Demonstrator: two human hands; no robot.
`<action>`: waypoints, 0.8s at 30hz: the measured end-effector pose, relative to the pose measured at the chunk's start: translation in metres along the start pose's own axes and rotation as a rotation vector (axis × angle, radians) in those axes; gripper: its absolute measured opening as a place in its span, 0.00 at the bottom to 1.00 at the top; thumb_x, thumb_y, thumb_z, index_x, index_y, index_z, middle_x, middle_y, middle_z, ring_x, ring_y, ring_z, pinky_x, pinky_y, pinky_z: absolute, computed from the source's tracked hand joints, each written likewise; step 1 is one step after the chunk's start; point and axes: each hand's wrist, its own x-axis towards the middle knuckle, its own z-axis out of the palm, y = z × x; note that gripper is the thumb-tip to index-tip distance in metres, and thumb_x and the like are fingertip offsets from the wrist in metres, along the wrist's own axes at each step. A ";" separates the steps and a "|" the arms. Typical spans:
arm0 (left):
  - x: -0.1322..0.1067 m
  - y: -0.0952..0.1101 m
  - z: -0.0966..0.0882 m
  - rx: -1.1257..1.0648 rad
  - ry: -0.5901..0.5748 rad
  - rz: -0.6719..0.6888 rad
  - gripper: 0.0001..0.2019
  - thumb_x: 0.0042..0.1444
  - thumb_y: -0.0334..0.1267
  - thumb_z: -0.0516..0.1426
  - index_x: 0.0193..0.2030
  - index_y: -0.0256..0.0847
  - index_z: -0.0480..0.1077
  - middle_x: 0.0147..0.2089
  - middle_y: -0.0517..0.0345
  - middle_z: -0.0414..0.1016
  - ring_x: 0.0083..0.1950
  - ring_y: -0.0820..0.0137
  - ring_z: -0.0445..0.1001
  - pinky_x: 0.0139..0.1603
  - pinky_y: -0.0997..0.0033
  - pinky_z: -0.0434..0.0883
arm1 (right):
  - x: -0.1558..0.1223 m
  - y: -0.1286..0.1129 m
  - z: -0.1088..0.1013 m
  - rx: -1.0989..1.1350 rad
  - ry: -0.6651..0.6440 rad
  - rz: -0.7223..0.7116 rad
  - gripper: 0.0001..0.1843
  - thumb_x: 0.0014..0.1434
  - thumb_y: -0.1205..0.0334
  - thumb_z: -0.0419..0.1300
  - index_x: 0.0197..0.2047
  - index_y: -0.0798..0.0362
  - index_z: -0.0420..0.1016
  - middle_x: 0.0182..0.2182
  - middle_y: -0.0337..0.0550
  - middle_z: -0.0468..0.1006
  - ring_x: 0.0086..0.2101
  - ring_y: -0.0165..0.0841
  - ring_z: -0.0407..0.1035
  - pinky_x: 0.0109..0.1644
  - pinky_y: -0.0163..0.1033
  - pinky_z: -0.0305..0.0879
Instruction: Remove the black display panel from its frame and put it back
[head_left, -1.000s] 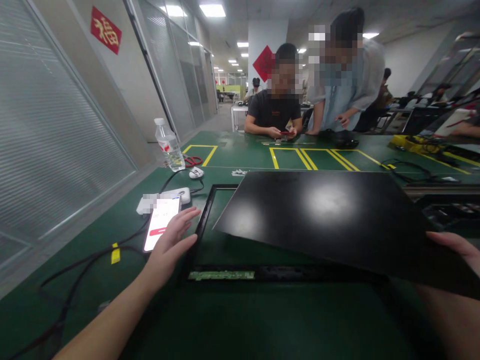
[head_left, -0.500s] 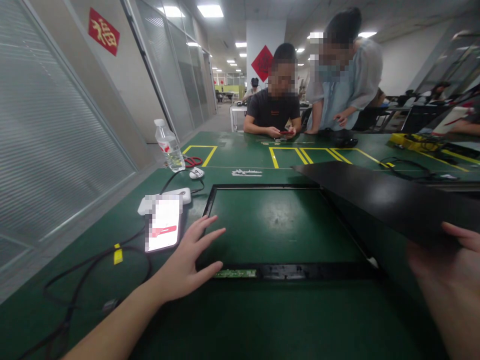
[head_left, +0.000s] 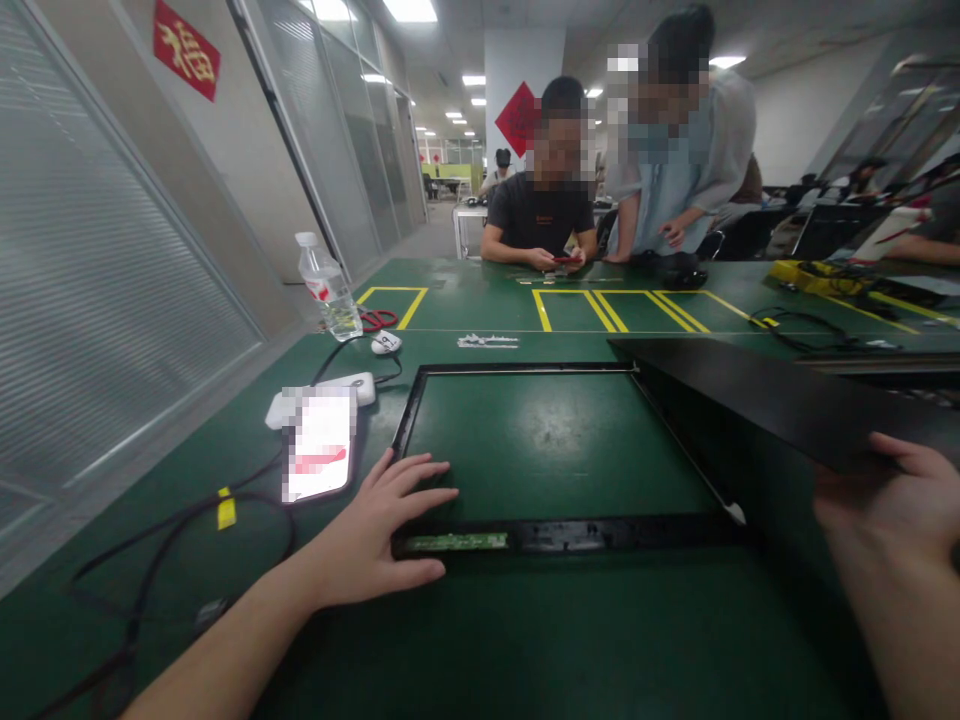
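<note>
A thin black rectangular frame [head_left: 637, 533] lies flat on the green table, with a green circuit board [head_left: 457, 542] set in its near bar. At the frame's near left corner, my left hand [head_left: 382, 535] rests with fingers spread, thumb in front of the near bar and the other fingers behind it. On the right, my right hand [head_left: 892, 500] grips a large, thin black panel [head_left: 795, 400] by its near edge. The panel is tilted up beside the frame's right side, and its right part runs out of view. A small white piece [head_left: 733, 513] sits at the frame's near right corner.
Left of the frame lie a lit phone [head_left: 322, 440], a white power bank [head_left: 360, 387] and looped black cables [head_left: 142, 560]. Farther back stand a water bottle [head_left: 330, 290], red-handled scissors [head_left: 379, 320] and white scraps [head_left: 487, 341]. Two people [head_left: 540, 215] are across the table.
My left hand has come down onto the frame's near left corner. The black panel has shifted a little in my right hand, showing more of the frame's far right corner. The view moved slightly.
</note>
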 end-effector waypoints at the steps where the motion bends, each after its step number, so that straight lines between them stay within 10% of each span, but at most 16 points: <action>1: 0.000 -0.001 0.000 0.006 -0.009 0.005 0.37 0.55 0.55 0.76 0.73 0.64 0.78 0.80 0.48 0.73 0.83 0.35 0.65 0.83 0.19 0.37 | -0.002 -0.001 0.002 0.021 0.028 0.037 0.12 0.39 0.67 0.59 0.29 0.46 0.63 0.34 0.43 0.72 0.43 0.41 0.78 0.50 0.49 0.81; 8: -0.002 -0.004 0.002 0.077 -0.048 0.000 0.36 0.61 0.56 0.72 0.76 0.62 0.75 0.81 0.46 0.72 0.83 0.38 0.65 0.83 0.20 0.38 | -0.014 -0.003 0.012 0.039 0.169 0.238 0.13 0.40 0.77 0.60 0.29 0.51 0.68 0.35 0.39 0.72 0.37 0.30 0.75 0.42 0.33 0.76; 24: -0.002 -0.007 0.006 0.158 -0.058 0.034 0.35 0.62 0.54 0.71 0.76 0.57 0.75 0.81 0.45 0.71 0.82 0.40 0.66 0.84 0.22 0.43 | -0.018 -0.004 0.021 0.039 0.283 0.393 0.16 0.46 0.84 0.58 0.30 0.52 0.69 0.30 0.35 0.72 0.29 0.29 0.74 0.29 0.31 0.75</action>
